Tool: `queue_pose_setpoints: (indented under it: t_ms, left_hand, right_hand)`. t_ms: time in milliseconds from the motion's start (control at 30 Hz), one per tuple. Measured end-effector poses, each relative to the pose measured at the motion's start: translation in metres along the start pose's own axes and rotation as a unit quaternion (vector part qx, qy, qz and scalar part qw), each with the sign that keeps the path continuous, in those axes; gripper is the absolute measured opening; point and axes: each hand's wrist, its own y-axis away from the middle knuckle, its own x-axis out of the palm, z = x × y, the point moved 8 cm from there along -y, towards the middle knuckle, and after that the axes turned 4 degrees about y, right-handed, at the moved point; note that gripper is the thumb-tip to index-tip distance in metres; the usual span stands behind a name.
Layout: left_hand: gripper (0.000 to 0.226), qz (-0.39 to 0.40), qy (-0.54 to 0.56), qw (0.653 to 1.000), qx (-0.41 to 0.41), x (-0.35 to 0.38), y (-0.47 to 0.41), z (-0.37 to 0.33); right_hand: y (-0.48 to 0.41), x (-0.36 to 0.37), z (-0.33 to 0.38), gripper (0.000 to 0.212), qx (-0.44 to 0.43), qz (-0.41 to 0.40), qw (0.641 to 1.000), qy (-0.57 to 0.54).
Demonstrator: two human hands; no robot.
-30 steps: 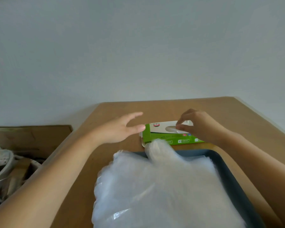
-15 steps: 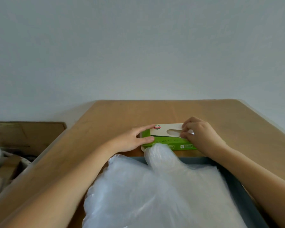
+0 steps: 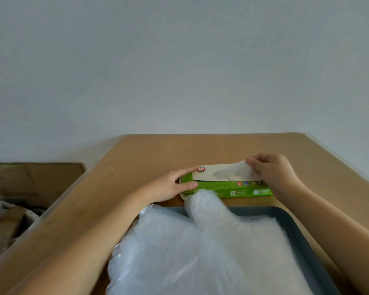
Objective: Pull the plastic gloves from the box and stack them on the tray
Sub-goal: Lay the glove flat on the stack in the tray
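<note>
Starting well to the left of the left grip [image 3: 170,186], a brown cardboard carton [image 3: 34,182] stands beside the surface [image 3: 158,150], below its level; the items under it are too blurred to identify.

The left grip reaches forward over the surface with its fingers extended. It holds the left end of the glove box [image 3: 241,191] between forefinger and thumb: the forefinger lies on the far top edge and the thumb presses the near green side.

The glove box lies flat on the surface between the two grips, long side toward the person, white top panel upward. One clear glove [image 3: 232,172] protrudes partway from the slot in the top panel, immediately left of the right grip [image 3: 273,173].

The right grip is closed on that glove. Its curled fingertips pinch the free end of the glove above the right half of the box.

Nearer the person than both grips, a dark tray [image 3: 296,228] rests on the surface just beside the box. It carries a stack of gloves [image 3: 200,252]; one part of the stack rises and touches the near side of the box, just right of the left grip's thumb. The stack overhangs the tray's left rim.
</note>
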Motion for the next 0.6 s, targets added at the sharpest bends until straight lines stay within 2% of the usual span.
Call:
queue_pose_setpoints:
  t_ms: [67,200,267,300,400,467,500,533,567,600]
  left_hand:
    - [0.053,0.000,0.003,1.000,0.001,0.000,-0.001,0.001]
    - [0.051,0.001,0.011,1.000,0.001,0.001,-0.001,0.004]
    - [0.050,-0.003,0.007,1.000,0.003,0.001,-0.001,0.004]
    - [0.050,-0.004,0.010,1.000,0.004,0.001,-0.001,0.003]
    - [0.049,-0.008,0.015,1.000,0.007,0.000,-0.003,0.004]
    - [0.048,-0.010,0.015,1.000,0.009,0.000,-0.003,0.005]
    - [0.047,-0.011,0.013,1.000,0.010,0.000,-0.003,0.004]
    - [0.047,-0.011,0.011,1.000,0.011,0.000,-0.003,0.004]
    - [0.047,-0.009,0.010,1.000,0.012,0.000,-0.003,0.004]
    - [0.047,-0.006,0.009,1.000,0.013,0.001,-0.003,0.004]
  right_hand:
    - [-0.002,-0.002,-0.013,0.019,0.067,0.008,0.985,-0.159]
    - [-0.007,-0.006,-0.026,0.012,0.133,0.002,0.905,-0.403]
    - [-0.012,-0.011,-0.027,0.008,0.143,0.010,0.866,-0.479]
    - [-0.014,-0.016,-0.023,0.006,0.128,0.014,0.870,-0.475]
    - [-0.011,-0.026,0.000,0.014,0.024,0.033,0.937,-0.347]
    - [-0.003,-0.026,0.027,0.034,-0.103,0.064,0.983,-0.138]
    - [0.002,-0.020,0.039,0.049,-0.166,0.086,0.982,-0.008]
    - [0.007,-0.010,0.045,0.063,-0.215,0.113,0.964,0.112]
    - [0.013,0.000,0.049,0.069,-0.256,0.132,0.934,0.210]
    - [0.019,0.010,0.053,0.065,-0.299,0.132,0.905,0.274]
